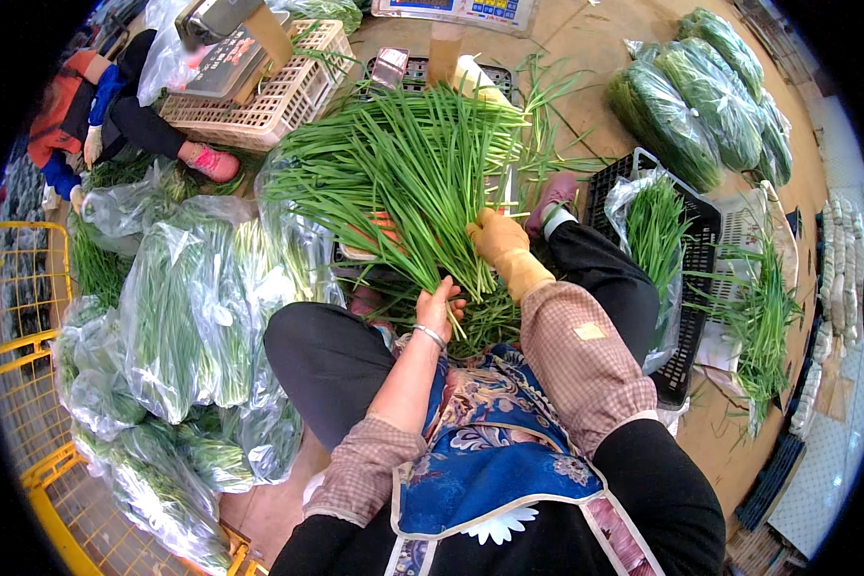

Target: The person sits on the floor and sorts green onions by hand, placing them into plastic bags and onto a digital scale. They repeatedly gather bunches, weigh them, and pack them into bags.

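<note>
A large heap of long green leafy stalks, apparently garlic chives, spreads before me, pale stem ends towards my hands. My bare left hand, with a metal bangle at the wrist, grips a few stems whose cut ends stick out below the fingers. In a tan work glove, my right hand curls around stems at the heap's right edge; its fingertips are partly hidden. Under the heap, parts of an orange-red surface show. Loose green trimmings lie between my legs.
Filled clear plastic bags crowd the left, beside a yellow wire fence. Another person sits upper left near a plastic crate. A digital scale stands ahead. On the right are a black crate and bagged greens.
</note>
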Available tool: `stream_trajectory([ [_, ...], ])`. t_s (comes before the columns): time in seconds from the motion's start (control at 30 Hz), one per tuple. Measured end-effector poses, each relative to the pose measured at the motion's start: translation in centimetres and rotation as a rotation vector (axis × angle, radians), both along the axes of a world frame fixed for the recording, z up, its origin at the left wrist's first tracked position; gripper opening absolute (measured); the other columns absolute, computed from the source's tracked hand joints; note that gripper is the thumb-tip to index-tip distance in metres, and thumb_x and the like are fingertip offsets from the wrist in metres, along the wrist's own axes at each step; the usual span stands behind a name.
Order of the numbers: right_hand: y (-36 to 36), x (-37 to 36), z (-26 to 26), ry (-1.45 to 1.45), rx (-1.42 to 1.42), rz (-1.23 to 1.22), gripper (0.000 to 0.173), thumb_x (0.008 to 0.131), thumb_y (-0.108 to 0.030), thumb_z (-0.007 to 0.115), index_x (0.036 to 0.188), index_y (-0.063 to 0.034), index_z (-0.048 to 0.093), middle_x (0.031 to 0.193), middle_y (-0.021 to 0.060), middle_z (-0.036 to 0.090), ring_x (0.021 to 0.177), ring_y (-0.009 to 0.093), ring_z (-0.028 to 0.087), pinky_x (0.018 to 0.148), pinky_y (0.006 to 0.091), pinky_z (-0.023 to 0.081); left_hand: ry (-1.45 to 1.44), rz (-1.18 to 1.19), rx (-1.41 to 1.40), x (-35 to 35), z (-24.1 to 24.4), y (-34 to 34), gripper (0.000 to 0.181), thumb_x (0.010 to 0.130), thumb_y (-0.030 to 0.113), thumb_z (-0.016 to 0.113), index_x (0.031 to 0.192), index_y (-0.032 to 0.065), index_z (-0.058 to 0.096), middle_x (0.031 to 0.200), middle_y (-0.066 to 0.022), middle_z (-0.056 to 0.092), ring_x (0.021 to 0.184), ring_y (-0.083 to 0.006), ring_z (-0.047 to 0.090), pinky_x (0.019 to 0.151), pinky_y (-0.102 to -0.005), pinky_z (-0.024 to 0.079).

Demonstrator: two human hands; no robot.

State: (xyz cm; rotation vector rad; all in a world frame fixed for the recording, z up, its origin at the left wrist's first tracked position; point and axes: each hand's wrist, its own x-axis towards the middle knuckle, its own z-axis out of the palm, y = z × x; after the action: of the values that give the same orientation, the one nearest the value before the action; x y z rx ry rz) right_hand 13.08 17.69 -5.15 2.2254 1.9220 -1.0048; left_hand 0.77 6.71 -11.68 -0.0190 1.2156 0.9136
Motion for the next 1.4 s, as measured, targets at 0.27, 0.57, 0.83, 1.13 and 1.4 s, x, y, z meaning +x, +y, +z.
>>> stream_trajectory([
  [0.27, -7.5, -1.4, 1.5, 0.383, 0.520, 0.642, 0.018, 0.074, -0.027, 0.057, 0.080, -0.0109, 0.054, 0.073, 0.0080, 0.054, 0.070, 0.026, 0.054, 0.058, 0.0349, 0.044, -0.709, -0.026, 0.032, -0.5, 0.0, 1.3, 0.048, 0.081, 0.047, 0.046, 0.099, 0.0032, 0.054, 0.099, -0.0078, 0.059, 0.089, -0.0220, 0.057, 0.083, -0.0368, 0.044],
  [0.57, -11.5, -0.7, 6.3, 0.886, 0.378, 0.235, 0.018, 0.076, -0.013, 0.061, 0.090, -0.0030, 0.057, 0.075, 0.0084, 0.057, 0.068, 0.018, 0.055, 0.060, 0.0270, 0.044, 0.002, -0.014, 0.178, -0.7, -1.9, 0.7, 0.011, 0.078, 0.011, 0.059, 0.082, 0.0018, 0.056, 0.074, -0.0080, 0.059, 0.059, -0.0194, 0.058, 0.055, -0.0316, 0.049],
  [0.83, -9.3, 6.1, 2.9, 0.019, 0.041, 0.168, 0.035, 0.075, -0.031, 0.057, 0.094, -0.0018, 0.053, 0.091, 0.0174, 0.057, 0.085, 0.033, 0.054, 0.072, 0.0389, 0.043, 0.055, 0.089, 0.026, -0.6, -0.8, 0.7, 0.021, 0.083, 0.021, 0.050, 0.090, 0.0013, 0.049, 0.080, -0.0118, 0.058, 0.071, -0.0253, 0.059, 0.059, -0.0381, 0.051],
  [1.13, -7.5, -0.5, -0.5, -0.197, 0.129, 0.048, 0.085, 0.066, -0.037, 0.067, 0.130, -0.0071, 0.020, 0.102, 0.0173, 0.047, 0.090, 0.032, 0.053, 0.073, 0.0393, 0.046, -0.099, 0.155, 0.073, -1.1, 3.0, 1.1, 0.022, 0.083, 0.021, 0.054, 0.096, 0.0041, 0.049, 0.058, 0.0005, 0.044, 0.043, -0.0088, 0.040, 0.044, -0.0276, 0.039],
  [1.4, -6.5, 3.0, -2.8, 0.357, 0.090, -0.222, 0.034, 0.080, -0.026, 0.051, 0.104, -0.0021, 0.051, 0.068, 0.0118, 0.055, 0.068, 0.025, 0.056, 0.056, 0.0338, 0.044, -0.243, 0.240, 0.346, -2.2, 6.2, 1.6, 0.016, 0.083, 0.020, 0.053, 0.095, 0.0098, 0.050, 0.059, 0.0029, 0.043, 0.045, -0.0088, 0.041, 0.054, -0.0284, 0.044],
])
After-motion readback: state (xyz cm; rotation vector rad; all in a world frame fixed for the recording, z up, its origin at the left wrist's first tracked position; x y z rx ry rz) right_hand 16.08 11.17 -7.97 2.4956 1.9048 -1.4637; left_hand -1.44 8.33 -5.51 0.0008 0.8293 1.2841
